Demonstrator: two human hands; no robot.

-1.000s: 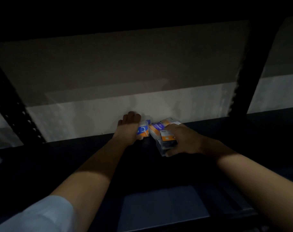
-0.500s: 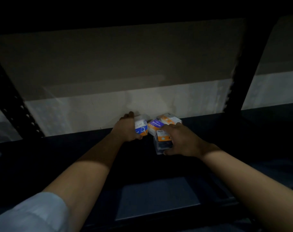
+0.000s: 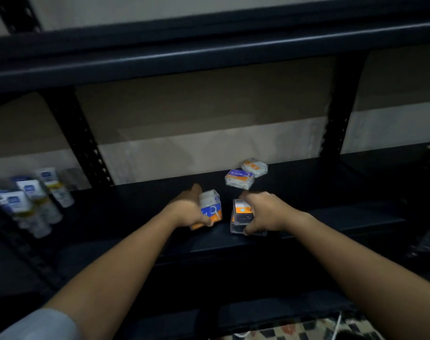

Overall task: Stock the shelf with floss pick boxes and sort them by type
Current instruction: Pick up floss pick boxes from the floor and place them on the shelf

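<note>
My left hand (image 3: 188, 209) grips a clear floss pick box with a blue and orange label (image 3: 210, 209), held just above the dark shelf board (image 3: 135, 207). My right hand (image 3: 266, 212) grips another clear box with an orange label (image 3: 241, 212) near the shelf's front edge. Behind them two more floss pick boxes lie on the shelf: one with a purple "Smooth" label (image 3: 239, 178) and one with an orange and white label (image 3: 255, 167) near the back wall.
Several white tubes with blue labels (image 3: 32, 197) stand in the shelf bay to the left, past a black perforated upright (image 3: 79, 141). Another upright (image 3: 336, 111) stands at the right. A shelf beam (image 3: 209, 45) runs overhead. A patterned floor (image 3: 307, 330) shows below.
Both hands have drawn back from the rear wall toward the shelf's front, each carrying a box. Two boxes now lie free at the back. The view has pulled back and tilted.
</note>
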